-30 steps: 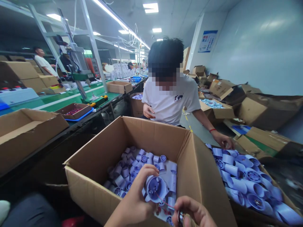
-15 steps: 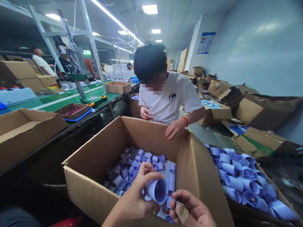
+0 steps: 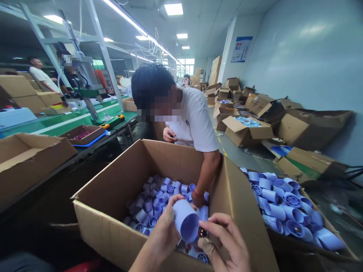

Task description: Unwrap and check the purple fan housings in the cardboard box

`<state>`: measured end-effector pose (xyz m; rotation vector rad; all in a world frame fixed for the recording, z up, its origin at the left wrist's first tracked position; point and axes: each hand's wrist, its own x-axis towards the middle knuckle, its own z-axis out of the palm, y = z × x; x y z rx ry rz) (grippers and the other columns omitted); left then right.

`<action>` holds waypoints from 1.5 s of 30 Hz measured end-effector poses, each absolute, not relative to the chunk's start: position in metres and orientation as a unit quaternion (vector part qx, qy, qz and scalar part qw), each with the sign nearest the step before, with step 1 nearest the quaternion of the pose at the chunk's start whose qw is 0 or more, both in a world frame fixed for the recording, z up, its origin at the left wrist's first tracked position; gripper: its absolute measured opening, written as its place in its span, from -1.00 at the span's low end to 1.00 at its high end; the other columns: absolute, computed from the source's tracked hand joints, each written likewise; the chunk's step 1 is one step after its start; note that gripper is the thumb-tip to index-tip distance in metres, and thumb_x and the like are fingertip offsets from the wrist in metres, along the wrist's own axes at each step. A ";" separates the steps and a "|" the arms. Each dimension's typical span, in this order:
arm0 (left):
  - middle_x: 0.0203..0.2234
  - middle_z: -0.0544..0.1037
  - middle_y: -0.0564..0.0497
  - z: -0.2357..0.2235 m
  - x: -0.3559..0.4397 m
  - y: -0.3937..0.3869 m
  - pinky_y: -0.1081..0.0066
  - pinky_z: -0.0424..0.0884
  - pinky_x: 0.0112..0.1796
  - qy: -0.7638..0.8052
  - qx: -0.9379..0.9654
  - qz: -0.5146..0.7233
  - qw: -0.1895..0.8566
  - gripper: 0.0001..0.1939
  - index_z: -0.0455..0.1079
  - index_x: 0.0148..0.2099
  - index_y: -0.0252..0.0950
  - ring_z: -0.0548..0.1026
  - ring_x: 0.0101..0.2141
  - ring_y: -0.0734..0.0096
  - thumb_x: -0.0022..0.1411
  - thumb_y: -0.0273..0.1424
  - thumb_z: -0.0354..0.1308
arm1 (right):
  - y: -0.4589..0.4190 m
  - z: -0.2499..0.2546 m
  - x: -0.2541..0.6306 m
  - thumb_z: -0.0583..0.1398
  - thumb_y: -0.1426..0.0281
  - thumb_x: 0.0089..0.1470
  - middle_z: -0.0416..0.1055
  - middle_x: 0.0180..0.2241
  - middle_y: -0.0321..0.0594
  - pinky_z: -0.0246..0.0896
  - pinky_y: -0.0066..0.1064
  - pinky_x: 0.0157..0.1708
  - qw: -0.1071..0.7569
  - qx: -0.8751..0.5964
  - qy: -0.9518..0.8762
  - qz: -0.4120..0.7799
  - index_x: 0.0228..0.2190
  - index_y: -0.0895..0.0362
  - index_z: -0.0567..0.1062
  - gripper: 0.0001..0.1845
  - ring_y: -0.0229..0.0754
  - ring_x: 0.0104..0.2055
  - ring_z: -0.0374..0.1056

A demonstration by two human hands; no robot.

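My left hand (image 3: 163,231) is wrapped round a lavender plastic cylinder (image 3: 183,218), its open mouth tilted toward my right hand (image 3: 227,240). Between the thumb and fingers of that right hand is a small dark round part with coppery spots (image 3: 202,232), close by the cylinder's rim; I cannot tell whether the two touch. Both hands are over the near side of a large cardboard box (image 3: 106,228). Inside it lie many similar lavender cylinders (image 3: 150,204), some showing spoked ends. A few reddish bits below my hands are partly hidden.
Across the box a co-worker in a white shirt (image 3: 194,117) leans in, one hand (image 3: 197,198) among the cylinders. A second box of lavender cylinders (image 3: 283,206) stands at the right. Left are a green conveyor line (image 3: 53,122) and a press (image 3: 87,87); cardboard boxes (image 3: 249,130) fill the back right.
The co-worker has leaned down leftward and put one hand from the box's edge into it. My right hand has raised the small part alongside the cylinder's mouth; the cylinder has turned slightly.
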<state>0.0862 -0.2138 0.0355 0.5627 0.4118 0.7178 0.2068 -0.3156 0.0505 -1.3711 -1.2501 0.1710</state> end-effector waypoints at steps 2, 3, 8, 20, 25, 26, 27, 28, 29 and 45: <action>-0.44 0.51 0.03 0.041 0.095 -0.219 0.44 0.40 -0.38 0.238 0.216 0.348 0.881 -0.41 0.25 -0.07 -0.16 0.51 -0.42 0.36 -0.06 0.03 0.28 | -0.313 0.049 0.205 0.18 0.23 0.12 0.36 -0.24 -0.20 0.35 -0.51 -0.26 0.580 -0.603 -0.548 0.013 -0.23 -0.07 0.56 -0.80 -0.24 -0.23 0.40; -0.45 0.52 0.02 0.044 0.099 -0.221 0.45 0.39 -0.39 0.254 0.198 0.348 0.880 -0.41 0.22 -0.02 -0.16 0.52 -0.43 0.36 -0.01 0.02 0.25 | -0.313 0.048 0.205 0.17 0.25 0.13 0.35 -0.23 -0.19 0.35 -0.50 -0.25 0.571 -0.608 -0.552 -0.009 -0.23 -0.06 0.55 -0.81 -0.23 -0.22 0.40; -0.40 0.56 -0.03 0.047 0.112 -0.224 0.44 0.37 -0.45 0.274 0.172 0.353 0.878 -0.27 -0.01 0.24 -0.15 0.53 -0.46 0.34 0.14 0.02 0.11 | -0.312 0.045 0.208 0.18 0.30 0.13 0.37 -0.22 -0.18 0.38 -0.47 -0.31 0.526 -0.604 -0.593 -0.076 -0.26 -0.03 0.54 -0.85 -0.25 -0.29 0.38; -0.37 0.58 -0.10 0.042 0.123 -0.233 0.41 0.35 -0.31 0.302 0.213 0.324 0.871 -0.27 0.34 0.07 -0.35 0.52 -0.36 0.28 -0.03 0.06 0.24 | -0.308 0.043 0.217 0.15 0.49 0.02 0.46 -0.16 -0.16 0.42 -0.31 -0.28 0.402 -0.652 -0.622 -0.164 -0.24 -0.01 0.55 -0.71 -0.12 -0.21 0.41; -0.36 0.58 -0.15 0.056 0.122 -0.234 0.40 0.33 -0.30 0.349 0.218 0.301 0.860 -0.40 0.47 -0.14 -0.40 0.51 -0.31 0.24 0.03 0.06 0.19 | -0.307 0.048 0.212 0.14 0.42 0.09 0.49 -0.17 -0.16 0.42 -0.31 -0.27 0.426 -0.655 -0.605 -0.157 -0.20 -0.01 0.54 -0.75 -0.13 -0.21 0.43; -0.36 0.57 -0.14 0.058 0.122 -0.234 0.41 0.32 -0.30 0.353 0.221 0.298 0.859 -0.40 0.47 -0.14 -0.40 0.50 -0.31 0.24 0.02 0.06 0.20 | -0.307 0.049 0.210 0.13 0.43 0.10 0.49 -0.18 -0.17 0.41 -0.30 -0.27 0.433 -0.656 -0.596 -0.163 -0.22 -0.01 0.55 -0.76 -0.12 -0.22 0.43; -0.38 0.57 -0.13 0.061 0.121 -0.234 0.43 0.31 -0.32 0.357 0.226 0.295 0.857 -0.40 0.47 -0.14 -0.39 0.49 -0.34 0.27 0.01 0.06 0.21 | -0.307 0.050 0.209 0.11 0.46 0.10 0.50 -0.20 -0.18 0.40 -0.31 -0.28 0.441 -0.656 -0.588 -0.170 -0.25 -0.01 0.55 -0.75 -0.13 -0.23 0.43; -0.41 0.55 -0.10 0.063 0.121 -0.234 0.45 0.29 -0.36 0.359 0.233 0.290 0.856 -0.39 0.47 -0.14 -0.39 0.48 -0.38 0.31 0.00 0.06 0.21 | -0.307 0.050 0.208 0.09 0.49 0.10 0.50 -0.22 -0.19 0.40 -0.32 -0.29 0.449 -0.655 -0.582 -0.173 -0.29 -0.01 0.54 -0.74 -0.15 -0.25 0.44; -0.45 0.54 -0.07 0.065 0.121 -0.235 0.47 0.25 -0.41 0.363 0.243 0.283 0.854 -0.39 0.46 -0.15 -0.38 0.45 -0.44 0.37 -0.01 0.07 0.22 | -0.307 0.049 0.207 0.08 0.51 0.10 0.51 -0.23 -0.21 0.39 -0.34 -0.29 0.458 -0.654 -0.578 -0.172 -0.32 -0.01 0.53 -0.74 -0.16 -0.26 0.45; -0.70 0.27 0.11 0.041 0.124 -0.213 0.48 0.09 -0.51 0.439 0.489 0.230 0.718 -0.56 0.29 -0.59 -0.30 0.18 -0.60 0.50 -0.04 -0.02 0.24 | -0.291 0.054 0.201 0.00 0.79 -0.23 0.45 -0.48 -0.35 0.08 -0.48 -0.44 0.337 -0.779 -0.529 0.017 -0.49 0.08 0.38 -0.60 -0.24 -0.43 0.39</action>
